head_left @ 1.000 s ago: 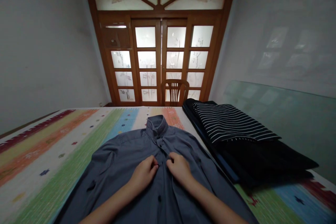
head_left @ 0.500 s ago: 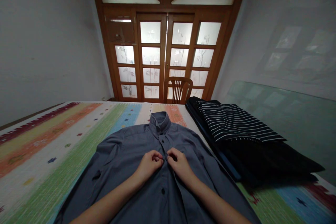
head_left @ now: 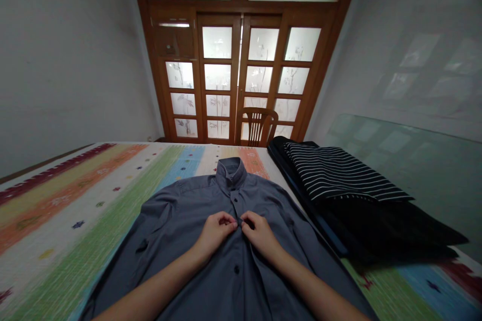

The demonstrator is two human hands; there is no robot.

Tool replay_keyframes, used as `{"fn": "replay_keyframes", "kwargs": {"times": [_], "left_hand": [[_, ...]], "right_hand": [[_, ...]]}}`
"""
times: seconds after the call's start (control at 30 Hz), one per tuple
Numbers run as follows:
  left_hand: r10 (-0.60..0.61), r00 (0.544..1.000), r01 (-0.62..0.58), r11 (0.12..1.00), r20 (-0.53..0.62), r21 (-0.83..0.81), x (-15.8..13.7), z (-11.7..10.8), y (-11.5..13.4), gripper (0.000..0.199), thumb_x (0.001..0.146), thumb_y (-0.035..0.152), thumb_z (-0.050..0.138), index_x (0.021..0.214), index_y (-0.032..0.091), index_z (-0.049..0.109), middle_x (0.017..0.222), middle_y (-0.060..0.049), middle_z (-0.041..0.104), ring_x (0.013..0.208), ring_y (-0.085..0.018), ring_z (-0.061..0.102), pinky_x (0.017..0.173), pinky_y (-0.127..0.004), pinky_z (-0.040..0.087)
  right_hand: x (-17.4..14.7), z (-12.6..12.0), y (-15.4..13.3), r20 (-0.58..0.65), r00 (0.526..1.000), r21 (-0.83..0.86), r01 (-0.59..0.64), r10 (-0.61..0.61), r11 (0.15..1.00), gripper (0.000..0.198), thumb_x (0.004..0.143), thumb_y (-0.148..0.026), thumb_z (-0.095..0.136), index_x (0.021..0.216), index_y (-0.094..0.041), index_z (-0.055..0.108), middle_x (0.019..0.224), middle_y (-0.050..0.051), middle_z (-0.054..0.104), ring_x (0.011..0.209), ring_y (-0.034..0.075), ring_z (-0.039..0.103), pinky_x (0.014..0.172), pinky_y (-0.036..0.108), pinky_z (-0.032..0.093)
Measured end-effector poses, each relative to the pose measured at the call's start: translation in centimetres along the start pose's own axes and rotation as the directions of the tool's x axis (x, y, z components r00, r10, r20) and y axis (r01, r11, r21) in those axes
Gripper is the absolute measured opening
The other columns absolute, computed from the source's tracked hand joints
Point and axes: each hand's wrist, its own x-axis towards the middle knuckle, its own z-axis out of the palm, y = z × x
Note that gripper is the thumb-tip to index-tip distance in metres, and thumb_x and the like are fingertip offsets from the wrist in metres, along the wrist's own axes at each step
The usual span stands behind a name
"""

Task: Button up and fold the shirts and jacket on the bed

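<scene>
A dark grey button-up shirt (head_left: pixel 181 230) lies front side up, its standing collar (head_left: pixel 230 172) pointing away from me. My left hand (head_left: pixel 218 230) pinches the front placket from the left, thumb and fingertips together. From the other side my right hand (head_left: pixel 258 230) pinches the same placket, its fingertips almost meeting the left ones. The button between them is hidden by my fingers. One dark button (head_left: pixel 235 199) shows above my hands, and another button (head_left: pixel 236 270) shows below them. Both forearms rest over the shirt's body.
The shirt is spread on a striped, colourful bedcover (head_left: pixel 94 210). To the right lies a stack of dark folded clothes (head_left: pixel 384 230) with a black-and-white striped garment (head_left: pixel 346 173) on top. Beyond the bed stand a wooden chair (head_left: pixel 258 120) and wood-framed glass doors (head_left: pixel 239 75). A pale green headboard (head_left: pixel 422 160) borders the right.
My fingertips have come closer together at the placket, the left hand shifting slightly right. The view has tilted a little; the shirt stays in place.
</scene>
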Motion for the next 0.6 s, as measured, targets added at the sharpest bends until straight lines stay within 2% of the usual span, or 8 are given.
{"fn": "replay_keyframes", "kwargs": {"times": [0.23, 0.4, 0.5, 0.6], "left_hand": [[0.043, 0.999, -0.043, 0.999, 0.023, 0.001, 0.1, 0.0, -0.3, 0.015, 0.053, 0.026, 0.057, 0.058, 0.014, 0.052, 0.048, 0.006, 0.046, 0.045, -0.007, 0.038, 0.044, -0.019, 0.028], [0.080, 0.997, -0.080, 0.996, 0.021, 0.036, 0.3, 0.0, -0.7, 0.012, 0.054, 0.024, 0.057, 0.059, 0.014, 0.052, 0.048, 0.006, 0.045, 0.046, -0.007, 0.039, 0.046, -0.020, 0.029], [0.049, 0.999, -0.049, 0.999, 0.022, 0.000, 0.3, 0.0, -0.6, 0.011, 0.052, 0.022, 0.057, 0.058, 0.015, 0.049, 0.047, 0.007, 0.044, 0.045, -0.006, 0.040, 0.046, -0.019, 0.030], [-0.035, 0.998, 0.038, 0.998, 0.058, -0.052, 0.1, -0.1, -0.2, 0.015, 0.052, 0.021, 0.056, 0.061, 0.016, 0.046, 0.044, 0.009, 0.043, 0.039, -0.004, 0.037, 0.041, -0.017, 0.027]], "right_hand": [[0.1, 0.1, 0.4, 0.002, 0.999, 0.066, -0.034, 0.034, 0.997, 0.010, 0.061, -0.015, 0.041, 0.058, -0.016, 0.050, 0.055, -0.002, 0.048, 0.055, 0.012, 0.044, 0.054, 0.022, 0.034], [0.3, 0.0, 0.6, 0.005, 0.998, 0.144, -0.066, 0.065, 0.987, 0.014, 0.066, -0.022, 0.041, 0.058, -0.016, 0.051, 0.056, -0.002, 0.050, 0.057, 0.011, 0.046, 0.056, 0.022, 0.036], [0.5, -0.1, 0.8, 0.036, 0.995, 0.187, -0.100, 0.095, 0.977, 0.016, 0.067, -0.021, 0.040, 0.058, -0.016, 0.052, 0.051, -0.003, 0.049, 0.051, 0.010, 0.045, 0.051, 0.021, 0.036], [0.6, 0.0, 1.2, 0.089, 0.990, 0.221, -0.130, 0.113, 0.966, 0.014, 0.064, -0.017, 0.041, 0.062, -0.015, 0.055, 0.047, -0.004, 0.048, 0.044, 0.009, 0.043, 0.045, 0.020, 0.035]]}}
